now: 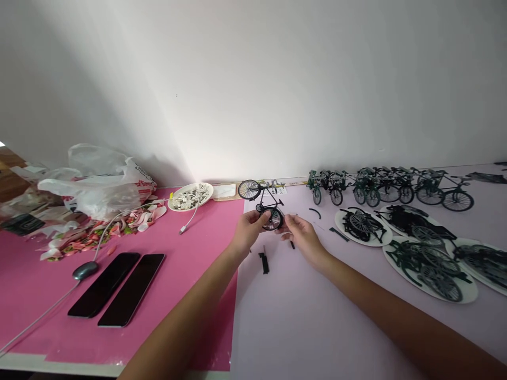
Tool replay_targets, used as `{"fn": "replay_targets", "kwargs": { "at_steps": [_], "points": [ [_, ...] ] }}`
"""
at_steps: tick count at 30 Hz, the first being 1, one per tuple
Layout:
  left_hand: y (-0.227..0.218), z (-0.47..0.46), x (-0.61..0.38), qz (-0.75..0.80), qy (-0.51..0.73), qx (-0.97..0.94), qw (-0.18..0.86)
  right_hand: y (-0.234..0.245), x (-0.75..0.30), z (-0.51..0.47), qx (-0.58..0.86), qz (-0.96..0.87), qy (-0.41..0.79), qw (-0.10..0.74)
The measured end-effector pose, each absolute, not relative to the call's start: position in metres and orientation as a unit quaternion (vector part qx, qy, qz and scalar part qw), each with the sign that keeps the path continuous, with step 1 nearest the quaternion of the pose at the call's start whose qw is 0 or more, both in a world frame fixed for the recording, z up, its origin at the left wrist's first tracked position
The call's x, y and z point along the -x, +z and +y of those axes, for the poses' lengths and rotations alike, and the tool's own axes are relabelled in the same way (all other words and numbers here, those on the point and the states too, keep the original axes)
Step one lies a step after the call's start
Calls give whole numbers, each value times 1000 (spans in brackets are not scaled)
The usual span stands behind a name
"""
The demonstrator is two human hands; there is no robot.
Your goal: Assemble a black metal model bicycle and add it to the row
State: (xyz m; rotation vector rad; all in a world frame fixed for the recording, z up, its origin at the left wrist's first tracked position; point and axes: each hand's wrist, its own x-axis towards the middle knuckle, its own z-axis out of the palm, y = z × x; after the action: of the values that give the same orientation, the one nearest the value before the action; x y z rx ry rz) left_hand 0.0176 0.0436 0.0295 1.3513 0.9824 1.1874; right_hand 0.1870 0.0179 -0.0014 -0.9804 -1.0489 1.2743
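A small black model bicycle (264, 203) stands tilted above the pale table near the wall, its rear wheel between my two hands. My left hand (247, 229) is closed on that wheel from the left. My right hand (301, 232) pinches the same wheel end from the right, fingers curled. Small black loose parts (263, 262) lie on the table just below my hands.
Several finished green and black model bicycles (390, 186) stand in a row at the back right. White plates (361, 226) hold heaps of bicycle parts on the right. On the pink mat (186, 279) lie two dark phones (119, 287), a cable, a bowl (190, 196) and plastic bags (95, 182).
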Motion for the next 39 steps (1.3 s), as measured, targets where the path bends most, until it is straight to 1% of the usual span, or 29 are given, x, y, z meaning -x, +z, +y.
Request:
{"fn": "replay_targets", "kwargs": {
  "at_steps": [4,7,11,16,18,20,24,27,31,35,39],
  "points": [
    [34,49,-16,393,468,-526,592,4,-197,24,439,-463,499,586],
    [38,51,-14,366,462,-528,611,9,-204,28,448,-495,479,570],
    [33,54,-13,362,460,-555,591,13,-211,30,461,-542,459,531],
    [21,54,-9,388,484,-553,556,14,-229,34,466,-601,403,509],
    [21,54,-2,395,507,-543,540,15,-242,38,477,-628,340,512],
    [24,56,7,406,528,-530,525,15,-257,43,511,-640,252,516],
    [28,66,30,442,569,-498,482,12,-275,49,546,-669,104,494],
    [22,77,43,473,586,-502,426,7,-277,53,526,-708,-5,471],
    [11,83,48,495,580,-533,366,4,-285,57,495,-735,-91,455],
    [7,81,43,509,563,-558,335,12,-301,59,537,-707,-122,443],
    [7,79,38,509,559,-559,340,23,-313,58,600,-706,-65,371]
  ]
}}
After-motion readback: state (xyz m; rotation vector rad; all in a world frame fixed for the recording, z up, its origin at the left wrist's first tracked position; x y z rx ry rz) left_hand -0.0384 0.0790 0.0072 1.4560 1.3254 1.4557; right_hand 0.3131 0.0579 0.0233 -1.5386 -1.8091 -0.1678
